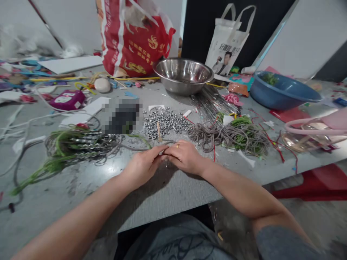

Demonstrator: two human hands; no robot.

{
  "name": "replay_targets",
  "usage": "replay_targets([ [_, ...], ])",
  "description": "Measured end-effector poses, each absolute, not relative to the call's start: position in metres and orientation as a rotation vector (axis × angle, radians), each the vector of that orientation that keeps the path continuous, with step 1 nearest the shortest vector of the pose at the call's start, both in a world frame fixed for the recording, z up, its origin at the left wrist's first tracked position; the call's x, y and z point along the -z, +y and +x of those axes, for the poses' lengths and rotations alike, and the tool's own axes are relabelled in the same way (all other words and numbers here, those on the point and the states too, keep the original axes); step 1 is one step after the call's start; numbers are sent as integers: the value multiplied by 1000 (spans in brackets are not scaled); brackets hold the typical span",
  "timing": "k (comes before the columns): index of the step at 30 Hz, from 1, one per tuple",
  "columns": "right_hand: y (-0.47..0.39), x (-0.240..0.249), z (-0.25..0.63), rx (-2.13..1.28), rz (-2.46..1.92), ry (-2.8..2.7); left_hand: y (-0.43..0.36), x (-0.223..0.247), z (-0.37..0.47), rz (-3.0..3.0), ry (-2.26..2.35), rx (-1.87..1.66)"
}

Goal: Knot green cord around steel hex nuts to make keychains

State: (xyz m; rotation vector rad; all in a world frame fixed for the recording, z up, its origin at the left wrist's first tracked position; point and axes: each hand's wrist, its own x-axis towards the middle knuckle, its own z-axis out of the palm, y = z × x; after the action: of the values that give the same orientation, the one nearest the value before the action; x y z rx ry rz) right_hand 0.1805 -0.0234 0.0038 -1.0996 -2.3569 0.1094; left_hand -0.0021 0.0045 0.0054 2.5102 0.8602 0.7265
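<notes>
My left hand [142,167] and my right hand [185,157] meet over the table, fingertips together, both closed. A grey-green cord [141,140] runs from the left into my fingers; the part between my fingertips is too small to make out. Just beyond my hands lies a spread of small metal nuts [169,122] with a thin wooden stick [158,130] on it. Left of them is a bundle of green and grey cords with metal pieces [86,144]. Coiled grey and green cords [230,137] lie to the right.
Behind the nuts stand a steel bowl [183,77] and a red bag [135,43]. A blue basin [284,90] is at the right, near a pink-handled container [320,130]. A purple box [67,100] and white cables lie left. A red stool [320,182] stands beyond the table's right edge.
</notes>
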Motion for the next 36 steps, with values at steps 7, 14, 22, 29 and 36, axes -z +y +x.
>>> replay_targets([
  [7,-22,-5,182,-215,-1194,-2251,6,-5,-5,2734,971,-746],
  [14,11,-53,254,-402,-1189,-1266,7,-7,-6,2626,1036,-765],
  [22,52,-49,399,-27,-2193,-808,8,-6,-7,2663,1030,-773],
  [29,45,-21,429,-30,-2609,-878,10,-4,-7,2675,991,-726],
  [36,58,-18,445,-30,-2769,-996,10,-4,-8,2699,987,-741],
])
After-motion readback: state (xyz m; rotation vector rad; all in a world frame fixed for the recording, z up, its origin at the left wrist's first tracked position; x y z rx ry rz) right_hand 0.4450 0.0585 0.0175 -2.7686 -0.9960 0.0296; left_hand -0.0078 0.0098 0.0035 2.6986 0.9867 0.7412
